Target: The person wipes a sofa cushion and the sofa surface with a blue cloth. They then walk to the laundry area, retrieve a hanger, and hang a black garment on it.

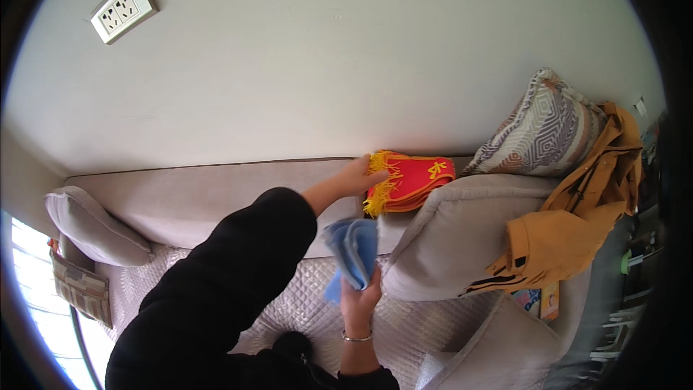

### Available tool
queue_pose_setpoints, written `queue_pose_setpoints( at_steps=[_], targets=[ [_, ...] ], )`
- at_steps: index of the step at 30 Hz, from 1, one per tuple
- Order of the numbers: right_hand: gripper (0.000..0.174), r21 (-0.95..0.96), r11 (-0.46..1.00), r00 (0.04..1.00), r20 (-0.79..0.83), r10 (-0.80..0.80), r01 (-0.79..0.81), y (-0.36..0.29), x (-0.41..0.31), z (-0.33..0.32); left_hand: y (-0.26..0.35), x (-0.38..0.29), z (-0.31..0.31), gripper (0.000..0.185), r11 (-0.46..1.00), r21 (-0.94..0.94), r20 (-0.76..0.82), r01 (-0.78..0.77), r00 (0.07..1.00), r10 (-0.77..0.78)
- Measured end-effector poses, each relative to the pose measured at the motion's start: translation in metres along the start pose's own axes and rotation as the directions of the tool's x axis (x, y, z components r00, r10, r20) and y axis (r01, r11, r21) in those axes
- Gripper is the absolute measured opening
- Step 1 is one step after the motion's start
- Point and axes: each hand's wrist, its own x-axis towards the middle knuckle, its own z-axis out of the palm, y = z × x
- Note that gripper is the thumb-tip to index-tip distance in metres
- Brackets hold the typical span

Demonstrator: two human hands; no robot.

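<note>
My left hand (354,177) reaches up to the sofa's backrest and grips the fringed end of a folded red cloth banner (414,176). The thumb lies over the yellow fringe; the other fingers are mostly hidden behind it. Orange edging and a yellow mark show on the banner, which rests along the backrest top. Lower down, my right hand (360,298), with a bracelet at the wrist, holds a folded light-blue cloth (354,252). The cloth's layers fan upward above the hand, slightly blurred.
A large beige cushion (465,233) stands right of both hands, under a mustard jacket (563,244). Behind it leans a patterned pillow (552,124). The sofa seat has a quilted cover (308,287). Another cushion (95,227) is at left; a wall socket (123,8) is above.
</note>
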Motion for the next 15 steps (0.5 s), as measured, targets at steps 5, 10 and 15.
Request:
queue_pose_setpoints(
  at_steps=[5, 10, 15],
  targets=[
    [0.05, -0.334, 0.918, 0.955, -0.125, -0.27, 0.215, -0.014, 0.062, 0.047, -0.021, -0.095, -0.057, 0.052, 0.876, 0.257, -0.544, -0.407, 0.689, 0.48],
    [0.048, -0.779, 0.531, 0.921, 0.146, -0.362, 0.332, -0.004, 0.103, 0.134, -0.021, -0.142, -0.076, 0.063, 0.254, 0.805, 0.085, -0.537, 0.527, 0.845],
    [0.06, -0.673, 0.655, 0.939, 0.269, -0.215, 0.343, 0.003, 0.103, 0.122, -0.024, -0.09, -0.062, 0.07, 0.104, 0.813, 0.361, -0.572, 0.637, 0.681]
  ],
)
